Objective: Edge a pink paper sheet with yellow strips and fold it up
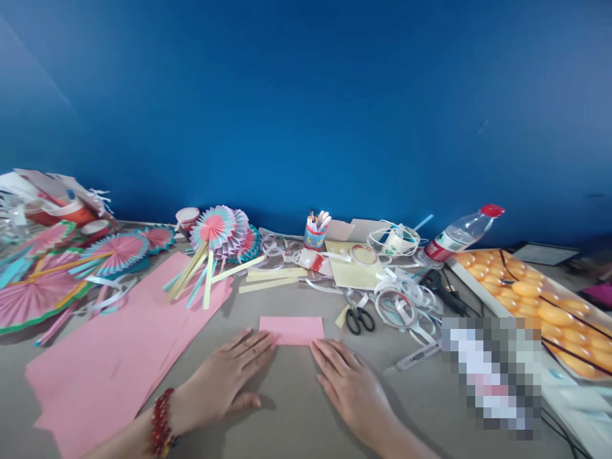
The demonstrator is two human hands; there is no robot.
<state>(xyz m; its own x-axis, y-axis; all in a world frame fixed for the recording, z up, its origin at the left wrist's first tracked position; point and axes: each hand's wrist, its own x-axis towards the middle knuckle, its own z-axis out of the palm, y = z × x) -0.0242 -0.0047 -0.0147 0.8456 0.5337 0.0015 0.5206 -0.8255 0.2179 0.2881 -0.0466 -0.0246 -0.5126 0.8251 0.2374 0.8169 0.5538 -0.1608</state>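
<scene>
A small folded piece of pink paper [292, 330] lies flat on the grey table between my hands. My left hand [227, 379], with a red beaded bracelet at the wrist, rests open with its fingertips on the paper's lower left corner. My right hand [348, 390] lies flat too, its fingertips touching the lower right corner. Neither hand grips anything. Large pink sheets [109, 357] are spread to the left of my left hand. Black-handled scissors [359, 320] lie just beyond my right hand, and a utility knife [414, 360] lies to its right.
Pleated paper fans [217, 229] lie at the back left. A pen cup [315, 237], loops of white strip [396, 306], a plastic bottle [459, 236] and a black glue gun [437, 290] stand or lie behind. An orange patterned board [530, 299] is at right, before a blue wall.
</scene>
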